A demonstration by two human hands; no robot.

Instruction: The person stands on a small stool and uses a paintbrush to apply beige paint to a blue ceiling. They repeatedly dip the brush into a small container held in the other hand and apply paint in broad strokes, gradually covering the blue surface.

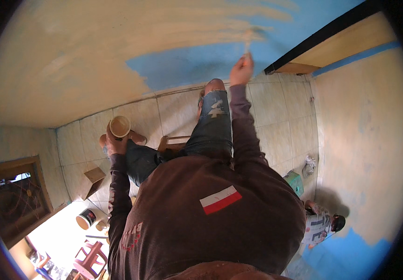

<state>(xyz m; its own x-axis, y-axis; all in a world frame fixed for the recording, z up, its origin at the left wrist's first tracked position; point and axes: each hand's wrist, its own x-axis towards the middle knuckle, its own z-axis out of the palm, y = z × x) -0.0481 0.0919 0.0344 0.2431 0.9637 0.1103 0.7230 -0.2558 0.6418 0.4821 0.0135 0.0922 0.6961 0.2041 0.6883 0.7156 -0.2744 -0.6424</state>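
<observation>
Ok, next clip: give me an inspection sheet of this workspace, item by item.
Surface: blue wall, partly covered with beige paint; brush strokes end near the brush.
Job's things: paintbrush in the right hand, bristles on the wall; small cup of beige paint in the left hand.
Clutter: wooden stool, cardboard box, paint can, green container, rag on the tiled floor.
Grippers: both hands closed on their items.
Cables: nothing seen.
Surroundings: another person crouched by the right-side wall; window frame lower left; red plastic chair.

Right arm outstretched, left bent low (both hands [241,70] clenched).
</observation>
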